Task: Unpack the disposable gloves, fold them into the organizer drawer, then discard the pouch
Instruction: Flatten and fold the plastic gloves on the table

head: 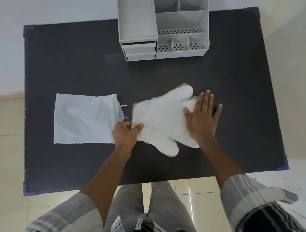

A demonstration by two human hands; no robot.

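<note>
A stack of translucent white disposable gloves [162,119] lies flat in the middle of the black table [73,63], fingers pointing right. My left hand [125,134] pinches the cuff edge of the stack at its lower left. My right hand [201,120] rests flat on the finger end with its fingers spread. The white plastic pouch [82,118] lies flat to the left, its mouth toward the gloves. The grey organizer [162,23] stands at the far edge, with its small drawers [140,51] at the lower left front.
The table's near edge runs just in front of my legs, with blue corner guards [27,190] at the corners. Pale tiled floor surrounds the table. Bare black surface lies between the gloves and the organizer.
</note>
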